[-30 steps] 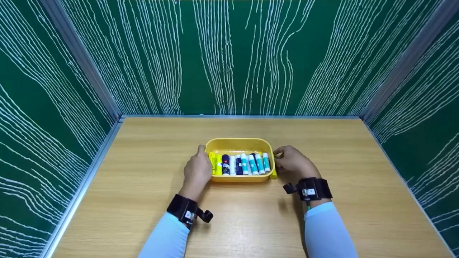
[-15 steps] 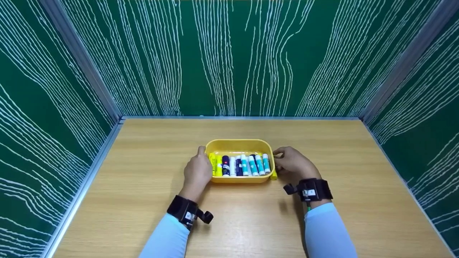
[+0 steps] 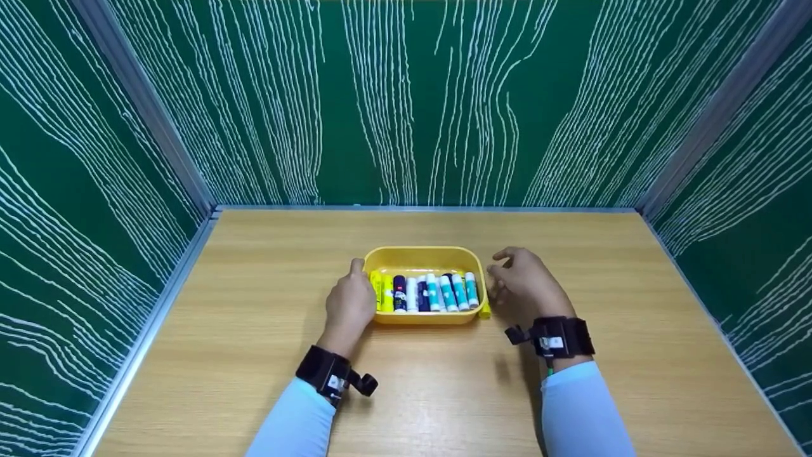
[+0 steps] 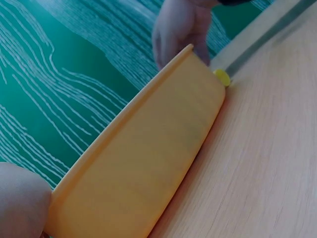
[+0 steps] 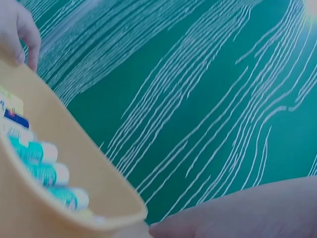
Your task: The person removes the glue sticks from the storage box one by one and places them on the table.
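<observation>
A yellow plastic tub (image 3: 424, 317) stands on the table with several glue sticks (image 3: 446, 292) lying in a row inside, in teal and white, navy, white and yellow. My left hand (image 3: 351, 297) grips the tub's left end at the rim; its fingers also show at the rim in the right wrist view. Just off the tub's right end is my right hand (image 3: 526, 279), fingers loosely bent and holding nothing. A yellow stick (image 3: 485, 311) lies on the table against the tub's right side, its round end (image 4: 222, 77) showing in the left wrist view.
Wood-grain table (image 3: 419, 393) runs up to green panels (image 3: 558, 95) with wavy white lines at the back and both sides. Grey metal framing (image 3: 419, 207) edges the table. Both wrists wear black camera straps (image 3: 558, 336).
My right hand has let go of the tub's right end and drawn slightly back to the right, its fingers loosening. My left hand and the tub stay in place.
</observation>
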`<state>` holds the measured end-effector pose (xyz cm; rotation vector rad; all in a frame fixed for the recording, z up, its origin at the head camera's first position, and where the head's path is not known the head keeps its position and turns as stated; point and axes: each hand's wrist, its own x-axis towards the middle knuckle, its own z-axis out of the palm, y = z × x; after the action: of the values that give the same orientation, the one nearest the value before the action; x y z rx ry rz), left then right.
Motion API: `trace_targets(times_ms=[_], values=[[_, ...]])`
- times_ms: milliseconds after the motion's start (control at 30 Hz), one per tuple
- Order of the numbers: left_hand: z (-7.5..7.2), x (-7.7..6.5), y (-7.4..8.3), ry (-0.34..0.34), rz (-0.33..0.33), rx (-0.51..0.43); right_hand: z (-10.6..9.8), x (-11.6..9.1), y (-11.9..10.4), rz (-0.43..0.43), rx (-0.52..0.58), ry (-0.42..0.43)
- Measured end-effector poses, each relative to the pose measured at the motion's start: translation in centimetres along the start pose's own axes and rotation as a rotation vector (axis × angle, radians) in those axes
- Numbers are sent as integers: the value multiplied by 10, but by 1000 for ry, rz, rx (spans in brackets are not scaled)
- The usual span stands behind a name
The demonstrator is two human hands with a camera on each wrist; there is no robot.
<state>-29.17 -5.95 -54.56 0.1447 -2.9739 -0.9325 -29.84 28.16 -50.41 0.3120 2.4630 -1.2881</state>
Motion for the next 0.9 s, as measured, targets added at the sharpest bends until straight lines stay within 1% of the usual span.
trace_targets(times_ms=[100, 200, 367, 433, 533, 633, 767, 900], values=[[-1, 0, -1, 15, 20, 6, 0, -5, -11, -74, -68, 46], [-2, -1, -1, 12, 20, 2, 5, -11, -21, -143, -119, 71], [-1, 0, 0, -19, -1, -17, 23, -19, -36, -218, -157, 78], [-1, 1, 0, -18, 2, -16, 32, -21, -40, -245, -184, 78], [0, 1, -1, -7, 10, -7, 47, -20, -44, -263, -226, 48], [0, 0, -2, -1, 10, 0, 63, -19, -47, -248, -264, 31], [-1, 0, -1, -7, -3, -12, 79, -17, -48, -241, -313, 53], [-1, 0, -1, -3, 3, -21, 89, -15, -44, -247, -363, 72]])
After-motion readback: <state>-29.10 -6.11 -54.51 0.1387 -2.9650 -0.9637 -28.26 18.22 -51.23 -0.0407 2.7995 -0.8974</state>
